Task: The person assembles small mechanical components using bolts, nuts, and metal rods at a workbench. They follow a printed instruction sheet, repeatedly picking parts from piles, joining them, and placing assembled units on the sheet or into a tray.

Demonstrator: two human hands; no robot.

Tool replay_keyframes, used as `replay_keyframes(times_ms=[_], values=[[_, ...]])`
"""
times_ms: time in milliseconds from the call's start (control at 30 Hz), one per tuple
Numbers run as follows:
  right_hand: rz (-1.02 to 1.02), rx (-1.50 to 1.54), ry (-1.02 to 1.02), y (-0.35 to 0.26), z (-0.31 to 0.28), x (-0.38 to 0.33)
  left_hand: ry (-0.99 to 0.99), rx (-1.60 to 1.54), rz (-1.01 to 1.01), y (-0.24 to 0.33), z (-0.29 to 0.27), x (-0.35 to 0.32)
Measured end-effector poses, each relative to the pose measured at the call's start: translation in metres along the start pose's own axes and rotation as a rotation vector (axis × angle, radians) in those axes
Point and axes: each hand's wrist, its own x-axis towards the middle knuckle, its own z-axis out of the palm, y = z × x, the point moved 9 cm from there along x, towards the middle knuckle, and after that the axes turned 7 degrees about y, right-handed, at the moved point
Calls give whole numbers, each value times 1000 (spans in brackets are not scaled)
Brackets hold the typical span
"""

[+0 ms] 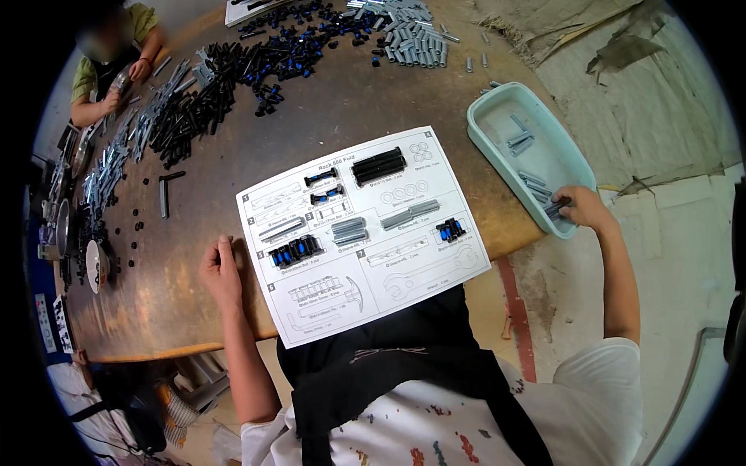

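Note:
My right hand [581,208] reaches into a pale green plastic tray [556,144] at the right, its fingers closed on grey metal sleeves [535,185] at the near end. Beside the lower left of a printed parts sheet [447,182], my left hand [223,272] rests at the table's edge, fingers curled and thumb up, holding nothing I can see. On the sheet lie a bundle of long black bolts [378,165], two shorter bolts [320,179], groups of metal sleeves [350,231], and short black bolts with blue bands [295,251]. Other printed outlines are uncovered.
Heaps of black bolts [194,116] and blue-banded bolts [287,58] cover the far left of the brown table [373,93]. Loose sleeves [412,39] lie at the back. A bowl [97,266] stands at the left edge. Another person [116,62] handles parts at the far left.

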Motion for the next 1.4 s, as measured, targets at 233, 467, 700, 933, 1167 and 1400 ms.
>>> replay_keyframes(times_ms=[233,467,700,933,1167,1400], values=[[151,303,-177,21,23,5,-25,-9,16,0,1,0],[76,351,-130,22,30,11,-32,118,24,4,-5,-1],[149,424,-7,18,26,3,-39,85,9,9,-2,-2],[74,-101,346,-34,-15,-6,-128,-99,-229,2,6,-2],[-195,322,512,-151,-50,66,-77,53,32,20,21,40],[-21,95,634,-142,-40,263,-47,194,90,-17,31,58]])
